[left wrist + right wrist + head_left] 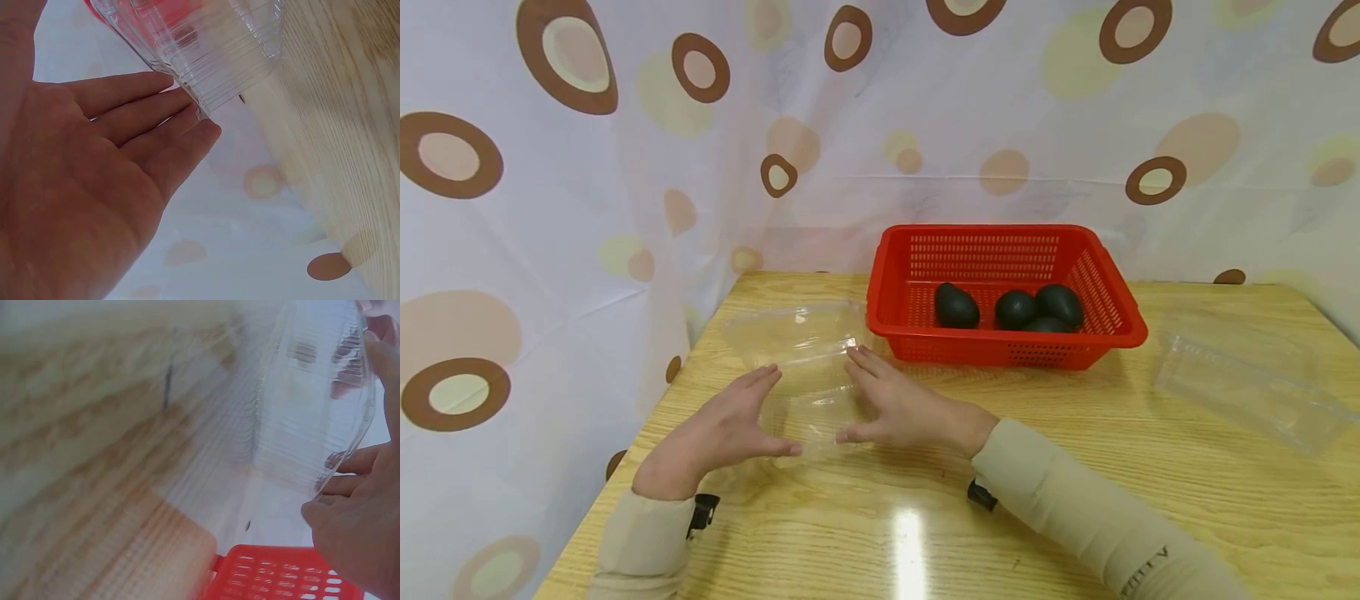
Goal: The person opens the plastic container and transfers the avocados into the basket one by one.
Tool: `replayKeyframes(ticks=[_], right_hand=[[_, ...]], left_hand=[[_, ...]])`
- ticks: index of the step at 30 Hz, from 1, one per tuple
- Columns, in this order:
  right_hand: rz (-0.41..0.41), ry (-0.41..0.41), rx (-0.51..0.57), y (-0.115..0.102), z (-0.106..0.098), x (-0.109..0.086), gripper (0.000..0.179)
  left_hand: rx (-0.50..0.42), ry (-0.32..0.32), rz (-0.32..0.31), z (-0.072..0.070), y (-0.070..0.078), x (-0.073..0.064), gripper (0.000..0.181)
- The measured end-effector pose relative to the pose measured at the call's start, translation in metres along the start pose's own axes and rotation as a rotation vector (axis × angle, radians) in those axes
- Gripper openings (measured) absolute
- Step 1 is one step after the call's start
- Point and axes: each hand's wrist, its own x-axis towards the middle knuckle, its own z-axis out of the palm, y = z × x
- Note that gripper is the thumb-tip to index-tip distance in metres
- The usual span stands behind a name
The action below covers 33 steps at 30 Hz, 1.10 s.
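An unfolded clear plastic clamshell box (812, 414) lies at the table's left side, its lid half (793, 329) tipped back toward the wall. On its left side is my left hand (722, 429), fingers straight; in the left wrist view the fingertips (203, 134) touch the box's rim. Across from it, my right hand (906, 404) has its fingers and thumb spread along the right side. In the right wrist view, the right hand's fingertips (325, 481) meet the edge of the clear plastic (300, 419).
A red slotted basket (985, 352) stands behind my right hand, close to the box, with several dark avocados (957, 308) inside. Another clear plastic box (1247, 387) lies open at the right of the wooden table (820, 533). A patterned cloth (880, 150) hangs behind.
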Motion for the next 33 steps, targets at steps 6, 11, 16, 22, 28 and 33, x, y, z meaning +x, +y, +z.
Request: replayKeyframes(ticks=[6,11,16,22,28,33], right_hand=[[0.005,-0.013,0.057,0.005,-0.003,0.005,0.105],[0.014,-0.009,0.083,0.008,-0.003,0.009,0.104],[0.018,-0.006,0.088,0.009,-0.002,0.011,0.104],[0.022,0.032,0.076,0.007,-0.002,0.007,0.097],[-0.032,0.150,0.070,0.005,-0.005,-0.010,0.075],[-0.072,0.295,0.123,0.005,-0.015,-0.037,0.058]], left_hand=[[0.013,0.009,0.000,-0.001,-0.001,0.004,0.106],[0.005,0.015,0.000,-0.001,-0.003,0.007,0.105],[-0.002,0.011,-0.009,-0.001,-0.004,0.008,0.105],[0.006,0.010,0.004,-0.001,-0.003,0.010,0.105],[0.011,-0.007,0.008,-0.001,-0.004,0.009,0.106],[0.003,-0.019,0.006,-0.001,-0.006,0.007,0.104]])
